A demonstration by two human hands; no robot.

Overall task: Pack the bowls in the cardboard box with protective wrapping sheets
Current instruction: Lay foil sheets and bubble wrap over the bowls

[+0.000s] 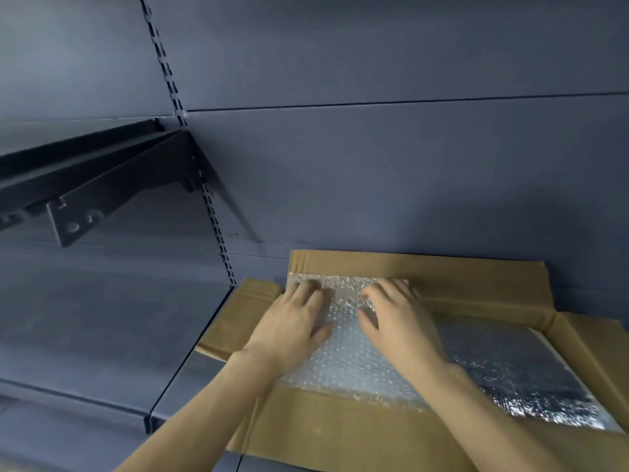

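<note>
Dark metal shelving unit point(102, 335) with slotted upright, bracket at upper left. Open cardboard box point(340, 434) sits on shelf against back panel, flaps splayed outward. Bubble wrap sheet point(350, 366) lies inside box, covering left part; shiny, darker wrap at right. No bowls visible. Left hand point(289, 321) and right hand point(398, 321) both flat, fingers spread, pressing sheet down near far wall of box. Sheet looks light, soft, springy, likely slippery; best handled by edges or corners, smoothed with palms.

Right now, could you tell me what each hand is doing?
Left hand: open, pressing flat on the bubble wrap.
Right hand: open, pressing the same sheet.
</note>
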